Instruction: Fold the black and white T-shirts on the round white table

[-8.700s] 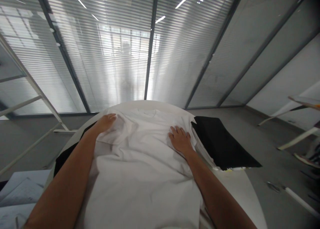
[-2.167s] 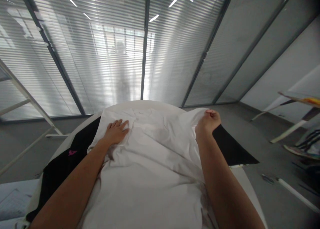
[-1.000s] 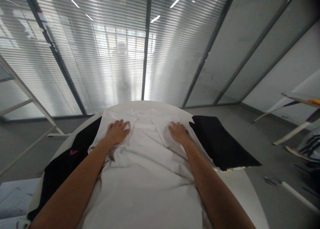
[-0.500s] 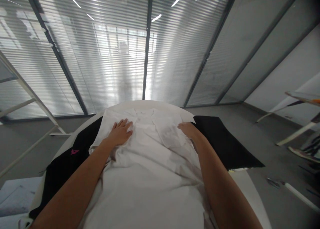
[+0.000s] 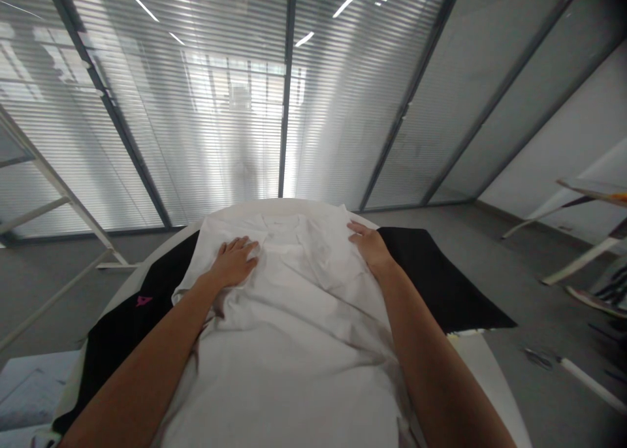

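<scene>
While the white shirt (image 5: 294, 317) lies spread over the round white counter (image 5: 473, 363), its collar end away from the person, both bare hands rest on its far half. The left hand (image 5: 235, 260) lies flat on the shirt just left of the collar (image 5: 281, 221), palm down, fingers apart and stretched toward the middle, gripping nothing. The right hand (image 5: 369, 245) sits at the shirt's right edge against a raised fold of cloth that stands up beside the fingers. Its thumb is hidden, so I cannot tell whether it pinches the fold or only presses on it.

Wrinkles run across the shirt between the two hands, and the near half lies smoother under the forearms. Black cloth (image 5: 441, 285) shows from under the shirt on both sides, and its part left of the shirt bears a small pink mark (image 5: 142, 300). Pale papers (image 5: 29, 389) lie to the lower left of the shirt, off the counter. Beyond the shirt's collar end stands a glass wall with slatted blinds (image 5: 196, 108).
</scene>
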Motion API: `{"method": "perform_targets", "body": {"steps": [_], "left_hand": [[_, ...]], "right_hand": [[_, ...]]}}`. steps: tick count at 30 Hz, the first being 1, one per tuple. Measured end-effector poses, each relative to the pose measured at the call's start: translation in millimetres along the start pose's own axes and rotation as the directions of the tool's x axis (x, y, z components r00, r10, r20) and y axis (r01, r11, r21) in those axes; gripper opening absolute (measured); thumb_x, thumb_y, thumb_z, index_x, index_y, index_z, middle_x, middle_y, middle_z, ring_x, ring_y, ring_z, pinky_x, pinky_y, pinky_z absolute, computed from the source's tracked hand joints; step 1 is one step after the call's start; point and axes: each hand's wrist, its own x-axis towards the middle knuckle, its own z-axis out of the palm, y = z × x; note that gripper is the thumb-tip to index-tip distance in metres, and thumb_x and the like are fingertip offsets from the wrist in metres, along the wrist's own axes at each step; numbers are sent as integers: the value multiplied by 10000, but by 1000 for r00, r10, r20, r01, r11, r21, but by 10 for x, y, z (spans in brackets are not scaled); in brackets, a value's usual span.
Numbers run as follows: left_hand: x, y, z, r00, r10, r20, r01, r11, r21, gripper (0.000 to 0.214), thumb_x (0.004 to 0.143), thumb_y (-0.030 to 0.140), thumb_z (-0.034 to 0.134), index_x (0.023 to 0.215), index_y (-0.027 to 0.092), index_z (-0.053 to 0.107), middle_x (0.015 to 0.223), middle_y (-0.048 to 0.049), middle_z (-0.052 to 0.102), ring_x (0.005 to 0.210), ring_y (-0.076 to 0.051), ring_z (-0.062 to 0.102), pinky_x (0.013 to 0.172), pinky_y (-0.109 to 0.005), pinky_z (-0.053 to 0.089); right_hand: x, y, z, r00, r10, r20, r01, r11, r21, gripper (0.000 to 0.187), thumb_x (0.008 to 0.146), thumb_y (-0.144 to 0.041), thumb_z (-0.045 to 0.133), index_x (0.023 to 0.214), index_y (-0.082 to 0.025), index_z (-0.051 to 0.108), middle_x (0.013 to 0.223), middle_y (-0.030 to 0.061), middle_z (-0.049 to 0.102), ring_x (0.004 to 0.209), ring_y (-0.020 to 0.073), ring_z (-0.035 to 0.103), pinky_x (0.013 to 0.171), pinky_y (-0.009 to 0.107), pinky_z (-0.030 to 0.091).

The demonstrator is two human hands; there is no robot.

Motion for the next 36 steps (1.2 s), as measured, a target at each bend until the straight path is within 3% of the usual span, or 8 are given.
{"method": "perform_targets", "body": {"steps": [6,10,14,19,23,26,31,36], "left_hand": [[79,231,-133,986,51,-158,-107,923,-370,421,903,374,423,1212,194,645,1299,-97,621,1252,-236,515,1118,-403,312],[57,491,-265,998,-68,11,45,530,-847,477,903,486,400,1154,170,655,1136,-121,691,968,-225,667,888,-384,490],[-4,629,-339,977,-76,199,212,225,-951,507,818,579,534,1073,153,637,1063,-123,696,777,-197,680,691,-335,514],[-22,635,-319,975,-121,185,208,222,-953,310,769,470,619,817,169,567,845,-58,672,671,-154,648,584,-266,491],[-20,643,-286,975,-151,161,198,283,-938,152,755,314,568,846,193,552,728,-9,635,613,-137,621,554,-250,492],[-7,627,-244,977,-154,147,188,304,-934,232,734,256,529,951,203,590,662,8,614,571,-133,606,544,-245,492],[36,571,-192,961,-225,164,230,308,-923,391,723,232,507,1100,212,608,568,23,577,506,-141,577,508,-243,478],[26,590,-226,951,-246,190,258,281,-924,457,710,198,494,1153,215,603,532,29,544,490,-145,555,497,-246,480]], "right_hand": [[-259,-439,426,940,-277,199,324,907,-270,574,790,-96,432,1346,-132,569,1474,90,466,1370,195,418,1173,348,285],[-478,-550,713,819,-463,339,534,831,-154,569,782,-67,427,1333,-112,564,1455,133,476,1381,193,396,1169,369,302],[-660,-567,887,668,-580,467,667,745,-30,575,777,-34,430,1329,-148,545,1453,129,471,1379,201,396,1145,418,345],[-809,-618,946,600,-602,528,707,707,3,593,797,-28,413,1377,-137,478,1493,147,409,1382,200,388,1106,403,397],[-903,-693,867,556,-589,586,717,697,21,575,813,-31,409,1370,-150,482,1492,134,412,1375,198,393,1108,387,385],[-1002,-765,714,587,-502,635,686,725,-60,556,840,-84,438,1387,-178,454,1467,124,443,1330,215,448,1067,386,409],[-1248,-760,359,784,-112,610,498,700,-511,477,880,-343,520,1328,-182,488,1254,166,589,1105,300,608,878,411,478],[-1475,-526,84,796,-47,603,516,574,-636,464,825,-360,580,1257,-192,545,1165,155,611,1045,322,618,795,384,485]]}}
